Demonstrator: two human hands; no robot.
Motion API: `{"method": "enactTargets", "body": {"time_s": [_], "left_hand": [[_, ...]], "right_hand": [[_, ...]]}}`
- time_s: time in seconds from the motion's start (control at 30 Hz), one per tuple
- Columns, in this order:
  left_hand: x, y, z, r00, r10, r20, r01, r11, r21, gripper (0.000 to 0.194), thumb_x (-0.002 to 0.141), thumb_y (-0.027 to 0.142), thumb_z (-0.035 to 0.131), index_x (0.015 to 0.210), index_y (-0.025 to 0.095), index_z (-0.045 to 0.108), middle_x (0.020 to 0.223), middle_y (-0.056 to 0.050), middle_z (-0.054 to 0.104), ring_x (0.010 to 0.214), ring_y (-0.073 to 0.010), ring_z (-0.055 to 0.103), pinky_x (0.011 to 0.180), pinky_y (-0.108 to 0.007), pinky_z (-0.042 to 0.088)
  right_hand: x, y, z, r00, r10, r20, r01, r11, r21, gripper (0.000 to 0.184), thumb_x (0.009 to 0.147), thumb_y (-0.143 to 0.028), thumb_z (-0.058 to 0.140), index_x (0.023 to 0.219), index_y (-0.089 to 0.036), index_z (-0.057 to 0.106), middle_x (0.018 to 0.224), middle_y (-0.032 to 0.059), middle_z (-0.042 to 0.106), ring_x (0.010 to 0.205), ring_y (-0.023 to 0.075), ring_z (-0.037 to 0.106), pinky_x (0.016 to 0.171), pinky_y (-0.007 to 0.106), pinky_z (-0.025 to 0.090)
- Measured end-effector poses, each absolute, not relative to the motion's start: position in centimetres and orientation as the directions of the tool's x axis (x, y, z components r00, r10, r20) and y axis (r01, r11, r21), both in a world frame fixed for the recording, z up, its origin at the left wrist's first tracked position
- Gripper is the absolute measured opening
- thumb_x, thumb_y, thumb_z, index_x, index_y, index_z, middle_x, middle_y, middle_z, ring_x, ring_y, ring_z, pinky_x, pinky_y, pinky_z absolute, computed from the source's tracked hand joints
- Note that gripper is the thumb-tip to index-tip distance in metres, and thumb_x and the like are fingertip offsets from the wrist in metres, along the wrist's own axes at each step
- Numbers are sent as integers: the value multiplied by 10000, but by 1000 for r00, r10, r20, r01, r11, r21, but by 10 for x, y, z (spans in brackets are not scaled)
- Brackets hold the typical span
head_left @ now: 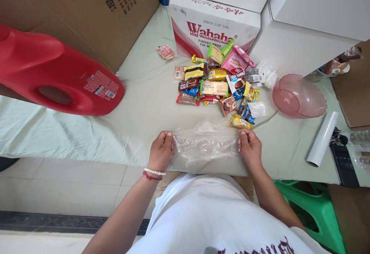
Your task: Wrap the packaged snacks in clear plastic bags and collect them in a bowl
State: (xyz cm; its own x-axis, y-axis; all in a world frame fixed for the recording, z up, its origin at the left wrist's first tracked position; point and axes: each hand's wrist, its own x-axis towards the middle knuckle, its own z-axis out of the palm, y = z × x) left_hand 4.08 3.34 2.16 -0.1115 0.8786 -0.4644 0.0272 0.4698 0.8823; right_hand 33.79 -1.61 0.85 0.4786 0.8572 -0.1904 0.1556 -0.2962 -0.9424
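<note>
A clear plastic zip bag (206, 146) is stretched flat between my hands at the table's front edge. My left hand (162, 150) pinches its upper left corner between thumb and fingers. At the upper right corner, my right hand (249, 146) pinches it the same way. No contents show inside the bag. Just beyond it lies a pile of wrapped snacks (214, 88), with a yellow-wrapped snack (240, 122) close to my right hand. One pink packet (165, 52) lies apart to the left of the pile.
A red jug (66, 73) lies at the left by a brown carton (72, 11). Behind the snacks stands a Wahaha water box (214, 26). To the right are a pink bowl (299, 96), a white roll (322, 140) and a black object (343, 165). A green stool (320, 215) stands below.
</note>
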Motion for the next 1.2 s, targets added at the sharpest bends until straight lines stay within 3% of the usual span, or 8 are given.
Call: {"method": "enactTargets", "body": {"time_s": [0.17,0.33,0.47,0.6,0.8,0.9,1.0,1.2], "left_hand": [[30,41,22,-94,919,-383,352,391,850,617,921,751,357,896,203,638,775,-42,609,596,-166,541,573,-323,451],[63,67,23,34,999,-5,818,-25,575,467,791,650,652,884,193,673,1013,-158,647,1055,-356,559,935,-502,462],[82,82,24,203,977,-71,762,-112,638,293,875,434,576,677,228,511,792,-71,580,810,-251,552,764,-377,439],[72,93,20,-19,999,-36,618,40,785,281,960,426,439,746,244,439,654,25,466,639,-174,464,657,-302,367],[57,87,14,-295,915,275,704,14,710,271,924,420,528,1053,183,539,1058,-127,608,1007,-270,576,909,-427,453],[58,76,23,145,893,427,767,-374,522,296,939,385,558,1160,192,597,1235,-152,617,1250,-310,526,1116,-513,345],[50,70,23,624,739,254,592,-659,464,317,963,346,554,1261,254,607,1270,-102,654,1261,-281,567,1206,-547,245],[34,72,4,459,868,187,641,-470,606,766,889,488,659,1519,174,357,1472,-205,481,1242,-308,567,1027,-478,472]], "right_hand": [[341,-15,3,449,879,-159,272,-304,-913,362,937,-573,561,975,-219,623,585,-54,530,438,128,459,427,256,400],[339,-11,2,417,904,-97,341,-254,-905,348,940,-549,559,997,-218,647,631,-30,583,472,142,495,480,271,431],[343,-13,5,435,897,-78,359,-252,-899,369,952,-557,535,1001,-210,651,631,-36,578,478,143,502,492,269,429],[349,-21,2,480,877,-22,452,-269,-850,386,964,-553,512,1002,-203,669,641,-26,596,537,157,535,551,273,448],[346,-19,-7,424,901,87,673,-249,-697,416,990,-535,453,1003,-201,701,704,23,685,623,195,607,660,303,481],[348,-12,-7,397,907,139,723,-216,-656,444,993,-550,437,1025,-199,707,758,47,722,651,209,637,676,308,491],[356,-7,-7,369,911,186,766,-184,-616,452,999,-542,425,1054,-197,712,866,78,761,737,227,685,718,319,509],[368,-7,-10,312,924,221,814,-139,-564,474,1021,-520,395,1102,-192,726,983,109,780,826,245,715,761,339,528]]}}
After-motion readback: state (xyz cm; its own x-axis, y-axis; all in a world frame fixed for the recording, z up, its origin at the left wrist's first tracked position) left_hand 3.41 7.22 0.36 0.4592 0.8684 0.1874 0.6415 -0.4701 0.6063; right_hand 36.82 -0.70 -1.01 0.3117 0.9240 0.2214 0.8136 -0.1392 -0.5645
